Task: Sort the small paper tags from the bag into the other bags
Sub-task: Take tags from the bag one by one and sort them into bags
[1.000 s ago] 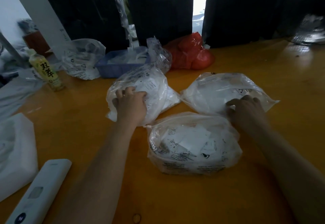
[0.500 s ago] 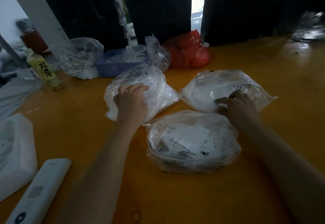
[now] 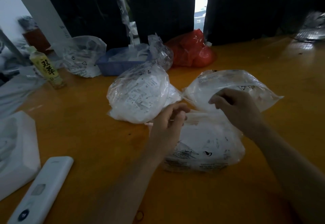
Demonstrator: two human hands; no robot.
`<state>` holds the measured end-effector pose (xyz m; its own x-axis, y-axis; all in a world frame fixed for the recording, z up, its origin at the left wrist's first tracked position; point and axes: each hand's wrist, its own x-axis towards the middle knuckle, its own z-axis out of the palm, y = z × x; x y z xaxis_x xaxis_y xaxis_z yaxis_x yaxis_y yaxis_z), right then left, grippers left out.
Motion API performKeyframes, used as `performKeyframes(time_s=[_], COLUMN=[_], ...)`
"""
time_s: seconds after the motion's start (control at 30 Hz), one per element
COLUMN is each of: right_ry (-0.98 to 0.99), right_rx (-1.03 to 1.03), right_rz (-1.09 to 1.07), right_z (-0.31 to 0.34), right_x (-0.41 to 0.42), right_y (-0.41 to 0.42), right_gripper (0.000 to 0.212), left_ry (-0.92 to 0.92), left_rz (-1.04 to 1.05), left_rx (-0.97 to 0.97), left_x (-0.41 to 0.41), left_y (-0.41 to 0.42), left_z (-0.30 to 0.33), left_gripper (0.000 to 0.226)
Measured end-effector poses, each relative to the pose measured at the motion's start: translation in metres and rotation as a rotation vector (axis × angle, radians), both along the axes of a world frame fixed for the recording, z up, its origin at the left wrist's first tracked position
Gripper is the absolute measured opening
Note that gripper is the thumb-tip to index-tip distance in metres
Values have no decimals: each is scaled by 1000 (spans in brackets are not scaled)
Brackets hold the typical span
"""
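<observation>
My left hand (image 3: 168, 120) and right hand (image 3: 235, 107), fingers curled, seemingly pinched the nearest clear plastic bag of paper tags (image 3: 205, 146) at its mouth on the orange counter (image 3: 88, 118).

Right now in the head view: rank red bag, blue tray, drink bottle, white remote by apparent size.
1. white remote, though it is nearest the camera, so inflated
2. red bag and blue tray: look alike, tray partly hidden
3. drink bottle

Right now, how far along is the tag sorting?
Early or midway. Done: the far left bag and far right bag already hold paper. In hand: left hand and right hand are at the near bag's mouth. Left: that bag looks full of tags.
</observation>
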<state>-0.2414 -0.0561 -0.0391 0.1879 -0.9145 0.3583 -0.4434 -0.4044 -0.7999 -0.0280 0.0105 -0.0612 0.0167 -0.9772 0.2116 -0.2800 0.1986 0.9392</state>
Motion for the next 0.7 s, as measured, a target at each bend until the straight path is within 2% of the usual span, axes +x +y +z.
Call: performKeyframes(time_s=[0.07, 0.17, 0.3, 0.5, 0.7], right_ry=[-75, 53, 174, 174, 136], right_rx=[104, 105, 102, 49, 49], right_rz=[157, 255, 231, 222, 156], right_z=[4, 1, -8, -9, -13], right_x=[9, 19, 26, 25, 24], right_y=[12, 22, 21, 19, 16], right_gripper=[20, 25, 27, 4, 11], left_ry=[200, 381, 436, 423, 517], left_rz=[-65, -111, -18, -12, 25], left_rx=[130, 213, 193, 228, 273], left_x=[-2, -5, -6, -5, -4], left_y=[-2, -3, -3, -2, -3], left_z=[-4, -9, -12, -11, -11], left_gripper=[42, 49, 12, 5, 7])
